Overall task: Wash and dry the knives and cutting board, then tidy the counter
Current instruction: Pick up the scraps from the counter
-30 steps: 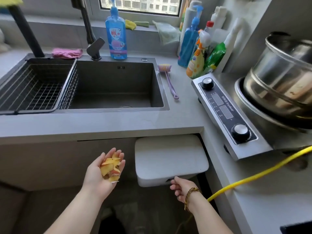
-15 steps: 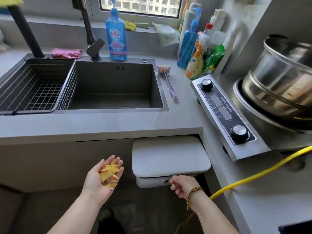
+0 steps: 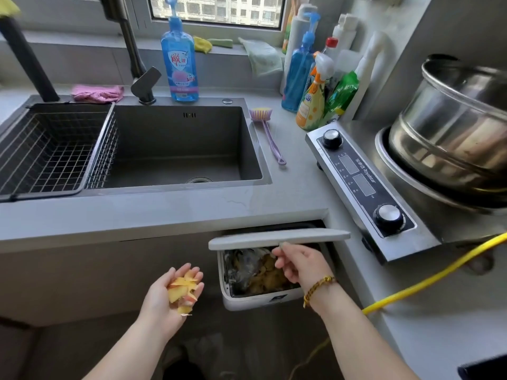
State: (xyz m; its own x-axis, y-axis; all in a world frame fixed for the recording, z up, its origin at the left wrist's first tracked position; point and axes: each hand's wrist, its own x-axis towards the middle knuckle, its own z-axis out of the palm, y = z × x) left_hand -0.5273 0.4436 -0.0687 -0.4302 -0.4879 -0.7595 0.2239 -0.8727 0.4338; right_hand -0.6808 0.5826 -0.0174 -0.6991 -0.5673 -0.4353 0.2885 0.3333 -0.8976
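Observation:
My left hand (image 3: 167,300) is cupped palm up below the counter edge and holds a heap of yellow and pink fruit peels (image 3: 184,290). To its right hangs a white waste bin (image 3: 263,300) under the counter, with scraps in a dark liner inside. My right hand (image 3: 300,266) holds the front edge of the bin lid (image 3: 277,238), which is raised nearly level. The peels are left of the bin opening, apart from it. No knife or cutting board is in view.
A dark sink (image 3: 178,149) with a wire basket (image 3: 52,149) at its left fills the counter. A purple brush (image 3: 267,133), soap bottle (image 3: 179,61), pink cloth (image 3: 96,93), cleaner bottles (image 3: 315,86), an induction cooker (image 3: 365,182) with steel pots (image 3: 452,127) and a yellow cable (image 3: 433,278) surround it.
My right hand has lifted the bin lid from shut to raised, so the scraps inside show. My left hand with the peels has stayed about where it was.

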